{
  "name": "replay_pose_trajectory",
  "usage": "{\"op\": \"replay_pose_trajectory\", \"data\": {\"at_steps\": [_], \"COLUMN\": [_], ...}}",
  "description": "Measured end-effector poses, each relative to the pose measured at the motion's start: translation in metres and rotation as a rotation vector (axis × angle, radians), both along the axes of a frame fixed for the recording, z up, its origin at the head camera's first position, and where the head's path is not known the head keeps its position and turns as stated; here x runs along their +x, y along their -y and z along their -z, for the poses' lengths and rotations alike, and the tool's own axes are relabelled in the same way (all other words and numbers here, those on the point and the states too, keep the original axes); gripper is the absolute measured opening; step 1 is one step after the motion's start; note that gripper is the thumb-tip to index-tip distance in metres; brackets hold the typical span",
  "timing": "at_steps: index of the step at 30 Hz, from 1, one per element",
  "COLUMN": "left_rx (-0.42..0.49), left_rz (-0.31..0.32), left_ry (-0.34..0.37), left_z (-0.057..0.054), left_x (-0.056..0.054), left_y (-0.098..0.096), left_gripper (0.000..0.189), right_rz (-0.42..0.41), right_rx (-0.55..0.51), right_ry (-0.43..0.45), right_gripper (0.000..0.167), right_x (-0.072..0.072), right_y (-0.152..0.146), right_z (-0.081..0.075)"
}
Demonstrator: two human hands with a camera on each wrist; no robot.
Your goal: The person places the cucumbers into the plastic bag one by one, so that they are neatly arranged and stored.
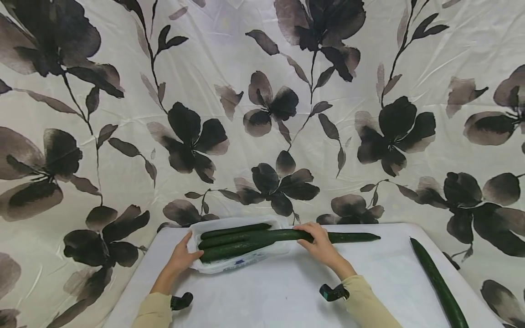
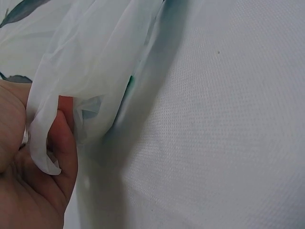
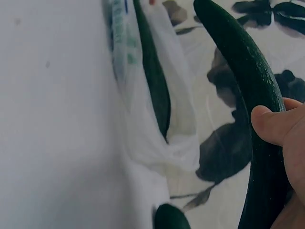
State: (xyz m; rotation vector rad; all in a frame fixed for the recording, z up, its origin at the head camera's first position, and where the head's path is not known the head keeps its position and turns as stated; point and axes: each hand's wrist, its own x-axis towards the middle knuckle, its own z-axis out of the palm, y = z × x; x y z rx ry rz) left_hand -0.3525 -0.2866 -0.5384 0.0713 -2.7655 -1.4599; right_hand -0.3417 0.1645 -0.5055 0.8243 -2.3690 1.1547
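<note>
My left hand [image 1: 180, 256] grips the left edge of a white plastic bag [image 1: 251, 260]; in the left wrist view the thin film of the bag [image 2: 95, 57] is pinched between thumb and fingers. Dark green cucumbers [image 1: 235, 250] lie side by side in the bag, towards its left end. A long cucumber [image 3: 259, 71] is held in my right hand [image 1: 317, 243], its left end over the bag's cucumbers. The tip of a further cucumber [image 3: 171, 219] shows low in the right wrist view. Right of my right hand a cucumber end [image 1: 357, 237] points right; the hand hides where it begins.
Another cucumber [image 1: 439, 282] lies slanted along the right side of the white table [image 1: 266, 296]. Behind the far table edge hangs a floral cloth [image 1: 229, 54]. Each wrist wears a black camera [image 1: 334, 292].
</note>
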Motion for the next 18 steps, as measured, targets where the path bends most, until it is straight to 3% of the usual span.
{"op": "replay_pose_trajectory", "data": {"at_steps": [8, 18], "left_rx": [-0.001, -0.001], "left_rz": [-0.009, -0.006], "left_ry": [0.002, -0.001], "left_z": [0.005, 0.003], "left_x": [0.003, 0.000], "left_y": [0.002, 0.000], "left_gripper": [0.090, 0.089], "right_rz": [-0.061, -0.101], "right_rx": [-0.005, -0.011], "right_ry": [-0.022, -0.023], "right_gripper": [0.036, 0.037], "right_x": [-0.009, -0.023], "right_y": [0.037, 0.072], "right_z": [-0.011, -0.022]}}
